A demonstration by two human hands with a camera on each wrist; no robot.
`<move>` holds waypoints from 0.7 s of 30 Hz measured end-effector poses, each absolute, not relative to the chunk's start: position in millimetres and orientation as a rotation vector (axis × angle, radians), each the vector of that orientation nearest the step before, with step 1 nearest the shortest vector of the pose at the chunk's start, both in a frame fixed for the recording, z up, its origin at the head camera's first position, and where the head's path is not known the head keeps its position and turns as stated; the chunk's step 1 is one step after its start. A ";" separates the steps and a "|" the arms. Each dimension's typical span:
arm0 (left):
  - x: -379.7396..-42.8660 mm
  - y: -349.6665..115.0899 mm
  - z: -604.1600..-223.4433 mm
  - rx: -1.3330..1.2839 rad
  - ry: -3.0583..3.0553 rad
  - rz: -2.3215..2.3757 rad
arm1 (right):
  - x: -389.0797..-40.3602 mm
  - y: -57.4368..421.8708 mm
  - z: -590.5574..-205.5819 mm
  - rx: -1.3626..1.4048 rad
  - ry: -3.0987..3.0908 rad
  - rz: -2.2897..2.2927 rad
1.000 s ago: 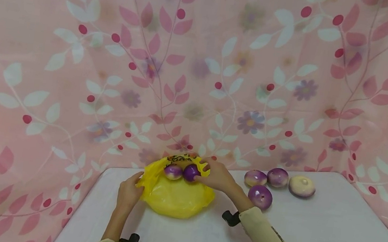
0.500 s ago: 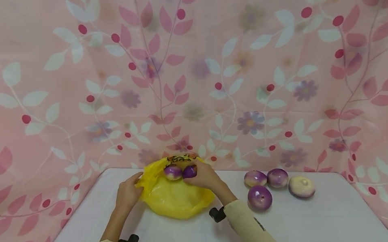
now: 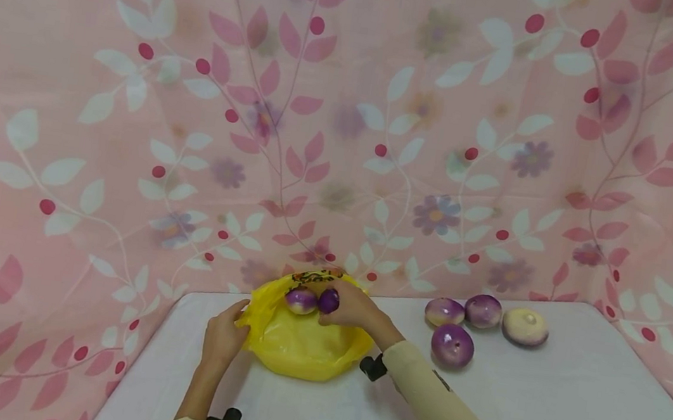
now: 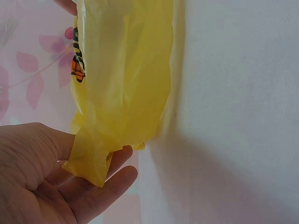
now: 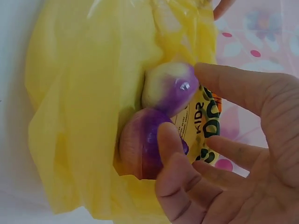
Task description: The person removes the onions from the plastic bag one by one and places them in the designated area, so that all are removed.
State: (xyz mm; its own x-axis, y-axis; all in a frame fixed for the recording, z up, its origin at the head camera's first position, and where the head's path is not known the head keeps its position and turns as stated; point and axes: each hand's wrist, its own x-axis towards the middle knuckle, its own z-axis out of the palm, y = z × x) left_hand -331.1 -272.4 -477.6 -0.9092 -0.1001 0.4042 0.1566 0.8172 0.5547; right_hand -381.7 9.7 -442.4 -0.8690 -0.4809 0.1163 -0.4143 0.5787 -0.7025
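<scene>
A yellow plastic bag (image 3: 304, 358) lies with its mouth open on the table. Inside sit two glossy onions, a purple-and-cream one (image 3: 301, 300) and a deeper purple one (image 3: 329, 300). My left hand (image 3: 223, 333) pinches the bag's left edge; in the left wrist view its fingers hold a gathered yellow corner (image 4: 91, 163). My right hand (image 3: 355, 310) reaches in at the mouth, thumb and fingers round the purple onion (image 5: 140, 144). In the right wrist view the thumb (image 5: 170, 140) overlaps this onion, and the forefinger's tip is at the purple end of the other onion (image 5: 170, 88).
Several more onions rest on the white table (image 3: 572, 411) right of the bag: a purple one (image 3: 452, 347) in front, two behind it, and a mostly cream one (image 3: 525, 327) farthest right. A pink floral cloth (image 3: 346, 133) hangs behind the table.
My right hand has moved left from the bag's right rim, farther over the purple onion, covering more of it. My left hand and the onions on the table stay put.
</scene>
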 end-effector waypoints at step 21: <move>-329.9 -271.6 -475.5 -0.032 -2.589 -0.826 | -379.5 10.2 -442.7 -0.621 2.842 -0.800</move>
